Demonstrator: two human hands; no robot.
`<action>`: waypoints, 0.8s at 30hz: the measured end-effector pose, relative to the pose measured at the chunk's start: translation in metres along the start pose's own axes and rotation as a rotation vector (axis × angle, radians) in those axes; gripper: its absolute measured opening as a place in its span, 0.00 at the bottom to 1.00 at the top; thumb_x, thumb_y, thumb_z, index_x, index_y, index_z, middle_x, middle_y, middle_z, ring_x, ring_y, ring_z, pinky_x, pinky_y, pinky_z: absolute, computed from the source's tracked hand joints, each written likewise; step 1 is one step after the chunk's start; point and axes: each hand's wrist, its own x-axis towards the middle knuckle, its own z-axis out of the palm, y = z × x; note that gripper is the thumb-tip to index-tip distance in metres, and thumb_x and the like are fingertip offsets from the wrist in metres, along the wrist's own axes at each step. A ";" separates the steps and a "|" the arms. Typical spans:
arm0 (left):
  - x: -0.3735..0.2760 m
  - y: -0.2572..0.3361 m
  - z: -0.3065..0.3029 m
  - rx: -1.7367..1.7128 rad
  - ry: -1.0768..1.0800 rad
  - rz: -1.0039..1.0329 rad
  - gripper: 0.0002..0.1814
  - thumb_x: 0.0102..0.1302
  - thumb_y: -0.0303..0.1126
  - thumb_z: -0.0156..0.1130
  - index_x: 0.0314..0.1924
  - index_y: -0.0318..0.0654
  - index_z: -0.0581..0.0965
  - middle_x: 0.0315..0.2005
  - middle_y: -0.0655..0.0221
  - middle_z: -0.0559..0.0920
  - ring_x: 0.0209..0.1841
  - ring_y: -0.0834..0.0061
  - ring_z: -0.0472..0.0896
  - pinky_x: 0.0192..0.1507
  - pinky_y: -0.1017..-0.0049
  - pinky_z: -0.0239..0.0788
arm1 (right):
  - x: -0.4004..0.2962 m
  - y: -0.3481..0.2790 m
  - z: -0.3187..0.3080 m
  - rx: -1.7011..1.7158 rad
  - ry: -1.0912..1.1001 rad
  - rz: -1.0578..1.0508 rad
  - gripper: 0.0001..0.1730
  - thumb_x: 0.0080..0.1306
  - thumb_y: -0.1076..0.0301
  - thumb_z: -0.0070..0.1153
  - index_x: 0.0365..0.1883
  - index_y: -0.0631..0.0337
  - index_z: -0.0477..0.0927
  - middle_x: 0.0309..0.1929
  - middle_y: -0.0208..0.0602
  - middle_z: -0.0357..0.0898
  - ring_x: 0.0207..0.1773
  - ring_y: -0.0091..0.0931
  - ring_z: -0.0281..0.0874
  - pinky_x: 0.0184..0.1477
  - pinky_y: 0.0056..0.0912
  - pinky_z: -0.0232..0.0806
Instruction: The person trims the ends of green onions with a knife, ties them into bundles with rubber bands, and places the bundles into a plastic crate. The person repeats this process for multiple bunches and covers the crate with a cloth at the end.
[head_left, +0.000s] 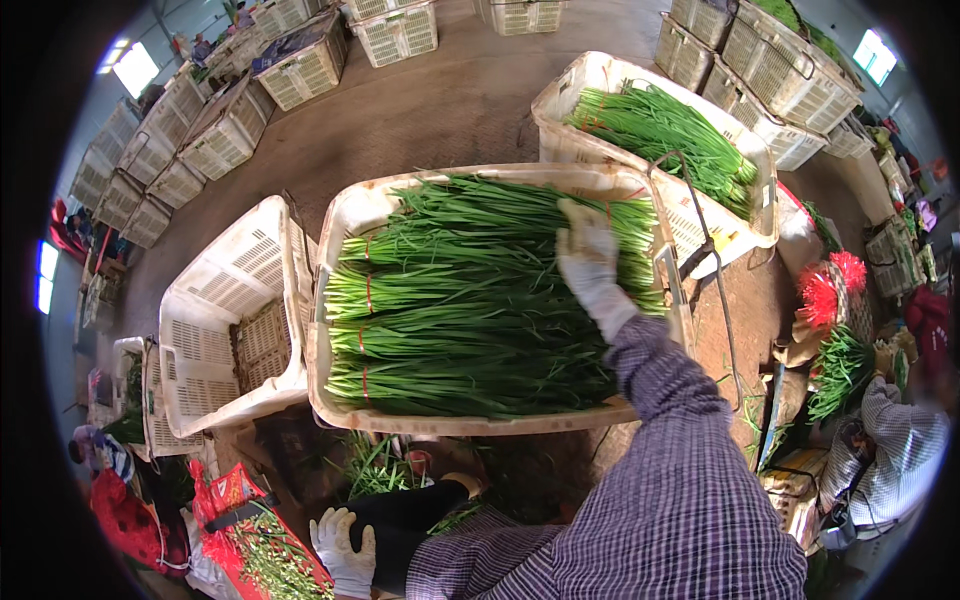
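A white plastic crate (480, 427) stands before me, filled with bundles of long green garlic chives (465, 292) tied with red bands. My right hand (589, 251), in a pale work glove, rests on the leaves near the upper right bundle; whether its fingers grip any leaves I cannot tell. Low in the picture my left hand (345, 547), in a similar glove, is beside my dark-clad leg with its fingers apart and nothing in it. Loose green stalks (375, 469) lie below the crate.
At the upper right stands another crate (652, 157) with banded greens. A tilted white crate (225, 315) adjoins the full one on the left. A metal hook rod (724, 300) leans at the right. Co-workers (900, 450) (112, 457) sit at both sides. Red bands (821, 292) hang in bunches at the right.
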 end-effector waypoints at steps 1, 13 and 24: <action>-0.003 -0.001 0.001 0.004 0.011 0.016 0.16 0.55 0.35 0.67 0.43 0.42 0.76 0.47 0.65 0.79 0.58 0.58 0.73 0.68 0.50 0.50 | -0.006 0.025 -0.015 -0.185 -0.069 0.060 0.34 0.53 0.70 0.58 0.62 0.57 0.67 0.56 0.40 0.73 0.58 0.38 0.70 0.62 0.40 0.65; 0.018 -0.001 -0.005 -0.025 0.096 0.005 0.17 0.54 0.36 0.69 0.42 0.37 0.79 0.48 0.62 0.80 0.58 0.59 0.74 0.66 0.51 0.54 | 0.043 0.144 0.006 -0.337 -0.744 -0.210 0.51 0.53 0.59 0.69 0.71 0.63 0.57 0.64 0.51 0.68 0.69 0.43 0.62 0.69 0.44 0.55; -0.213 0.008 -0.114 0.189 0.652 -0.553 0.22 0.52 0.41 0.70 0.42 0.37 0.76 0.49 0.61 0.77 0.59 0.55 0.71 0.57 0.51 0.60 | -0.046 -0.327 -0.051 0.731 -1.137 -0.922 0.39 0.59 0.60 0.64 0.65 0.65 0.64 0.61 0.49 0.71 0.65 0.40 0.66 0.66 0.41 0.58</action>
